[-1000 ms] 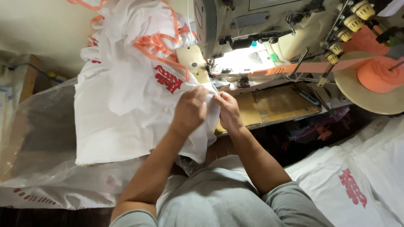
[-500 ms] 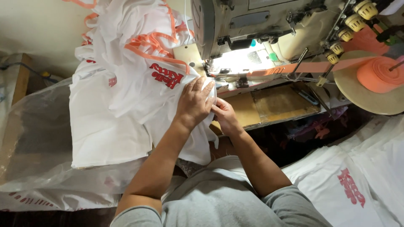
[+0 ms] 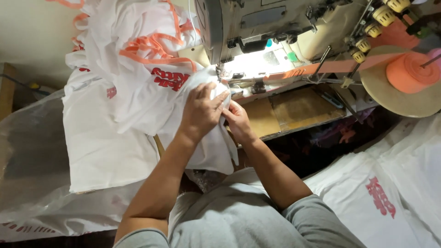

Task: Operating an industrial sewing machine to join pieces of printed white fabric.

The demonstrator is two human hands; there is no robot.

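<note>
Both hands shifted closer to needle; left hand flat, right hand pinching white garment beneath them.

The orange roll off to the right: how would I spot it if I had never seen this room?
Find the big cream sewing machine along the top. Follow the orange tape to the right end, where a round tan disc sits. The orange roll lies on that disc, the only thick coil of orange there; the white garments carry only thin orange trim.
</note>
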